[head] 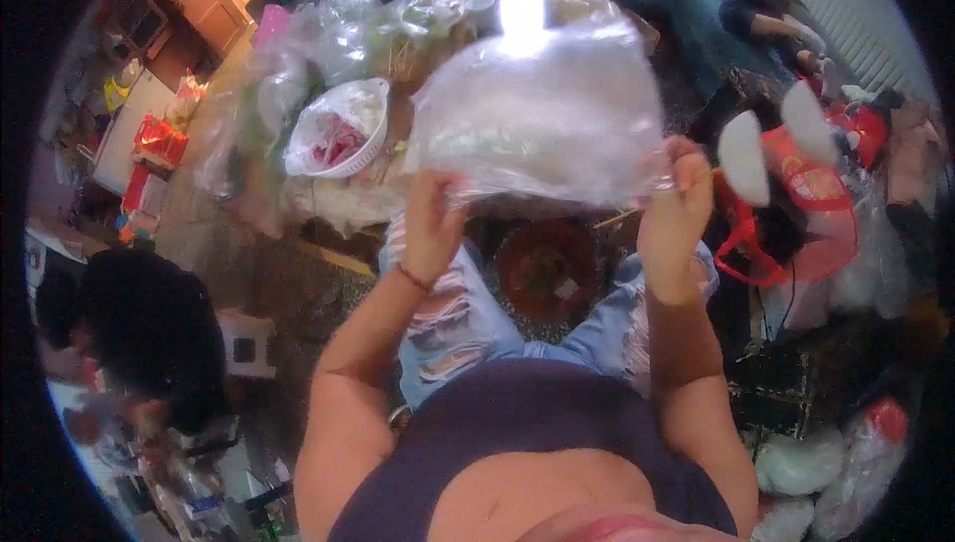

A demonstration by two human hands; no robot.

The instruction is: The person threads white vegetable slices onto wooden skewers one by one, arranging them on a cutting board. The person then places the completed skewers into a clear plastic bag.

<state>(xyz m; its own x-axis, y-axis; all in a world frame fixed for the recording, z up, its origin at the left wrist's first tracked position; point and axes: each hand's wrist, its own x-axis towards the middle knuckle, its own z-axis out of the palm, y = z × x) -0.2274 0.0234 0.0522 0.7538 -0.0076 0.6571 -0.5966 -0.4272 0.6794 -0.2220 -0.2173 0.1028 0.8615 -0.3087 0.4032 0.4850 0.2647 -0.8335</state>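
Both hands hold a clear plastic bag (537,120) spread wide in front of me, over the near edge of the low table. My left hand (436,221) pinches its lower left corner. At the lower right corner, my right hand (683,176) grips the plastic with bent fingers. The bag is blurred, and I cannot tell whether anything is inside. Just left of it stands a white plastic basket (373,141), lined with a clear bag and holding reddish pieces (336,141). A bright light (522,12) glares beyond the bag's far edge.
Several filled plastic bags (343,27) crowd the table's far left. Between my knees sits a reddish-brown tub (548,266) with scraps. A red bag (813,184) stands at right. A dark-haired person (149,333) is at lower left; another person's legs (761,20) show at upper right.
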